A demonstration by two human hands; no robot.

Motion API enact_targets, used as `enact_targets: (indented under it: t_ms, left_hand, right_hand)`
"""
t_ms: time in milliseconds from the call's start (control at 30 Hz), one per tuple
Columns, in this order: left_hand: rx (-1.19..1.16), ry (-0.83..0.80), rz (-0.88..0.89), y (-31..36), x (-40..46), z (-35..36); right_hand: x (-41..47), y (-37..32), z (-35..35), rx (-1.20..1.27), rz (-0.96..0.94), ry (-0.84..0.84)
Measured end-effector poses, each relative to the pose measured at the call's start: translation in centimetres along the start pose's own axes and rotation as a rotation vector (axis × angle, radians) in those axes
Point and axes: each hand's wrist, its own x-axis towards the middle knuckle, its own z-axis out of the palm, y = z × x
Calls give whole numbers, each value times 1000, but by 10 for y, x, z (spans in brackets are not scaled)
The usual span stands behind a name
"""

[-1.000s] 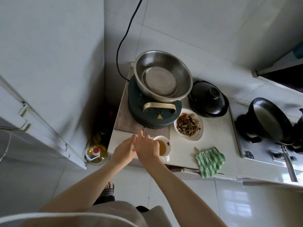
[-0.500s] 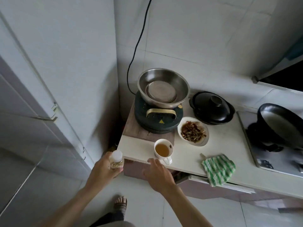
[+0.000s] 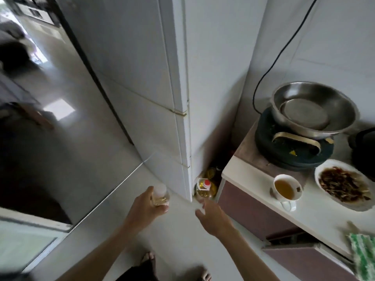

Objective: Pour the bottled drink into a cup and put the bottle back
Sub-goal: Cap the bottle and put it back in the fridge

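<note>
Head view: left hand (image 3: 145, 207) fingers round capped bottle (image 3: 160, 196), right hand (image 3: 213, 217) fingers loose, w/ filled cup (image 3: 286, 189) on counter (image 3: 316, 216)

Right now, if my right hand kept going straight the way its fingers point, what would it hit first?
Most likely the oil bottle with the red cap, standing on the floor in the gap between the fridge and the counter. The right hand points up at it, open. Depth is unclear, so the fridge corner could come first.

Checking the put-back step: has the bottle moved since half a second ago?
Yes. The bottle, gripped by the left hand, has moved left, away from the counter edge and toward the fridge.
</note>
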Motion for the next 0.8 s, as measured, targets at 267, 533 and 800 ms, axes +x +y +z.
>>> enact_targets:
  t_ms: [267,533,800]
  left_hand:
    - [-113,216,-84,-55,-4,-101]
    - [-115,321,-32,-141,-7,-239]
    - [-121,405,190,-143,39,-418]
  right_hand:
    - [30,-125,10,-221,-242,31]
    - [44,-309,60,-471,-453,122]
    - [62,-502,0,-605,-596,355]
